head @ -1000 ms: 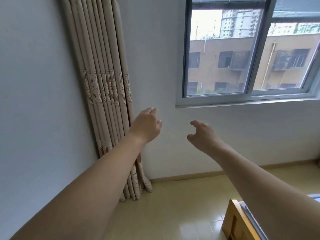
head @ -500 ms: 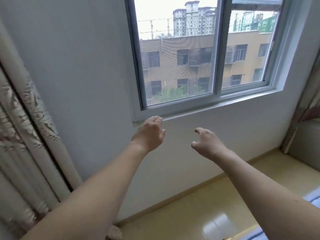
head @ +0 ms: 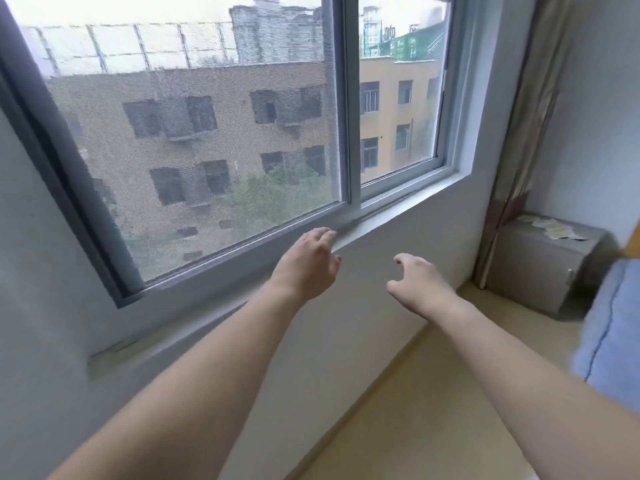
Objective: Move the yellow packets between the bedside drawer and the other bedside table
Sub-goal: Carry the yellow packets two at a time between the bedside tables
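Both arms reach forward over pale yellow floor [head: 433, 393]; left hand [head: 306, 263] and right hand [head: 420, 284] are loosely spread with fingers curled, holding nothing, in front of the white wall under the window [head: 221, 133]. A blue bed edge [head: 609, 334] sits at right. Farther off in the corner, beside the curtain [head: 523, 109], stands a grey bedside table [head: 543, 268], yellow packets [head: 552, 229] lying scattered on its tabletop.

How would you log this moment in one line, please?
left hand: empty | right hand: empty | packets: on grey bedside table
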